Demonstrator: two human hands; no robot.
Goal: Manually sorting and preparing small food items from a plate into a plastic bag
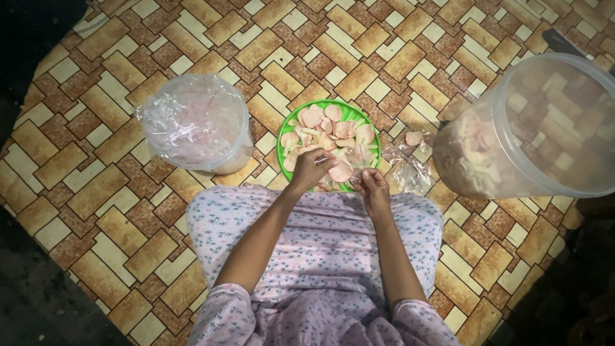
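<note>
A green plate [351, 113] lies on the patterned floor in front of my lap, heaped with pink and pale round crackers [333, 131]. My left hand [309, 169] is over the plate's near edge, fingers closed on a pink cracker [340, 172]. My right hand [373, 190] is beside it, pinching the mouth of a small clear plastic bag [360, 159] that stands up over the plate. The two hands almost touch.
A white bucket lined with a clear bag [195, 122] stands left of the plate. A big clear tub [532, 128] holding more crackers lies tilted at the right. Loose clear bags [410, 170] and one cracker [414, 137] lie between the plate and the tub.
</note>
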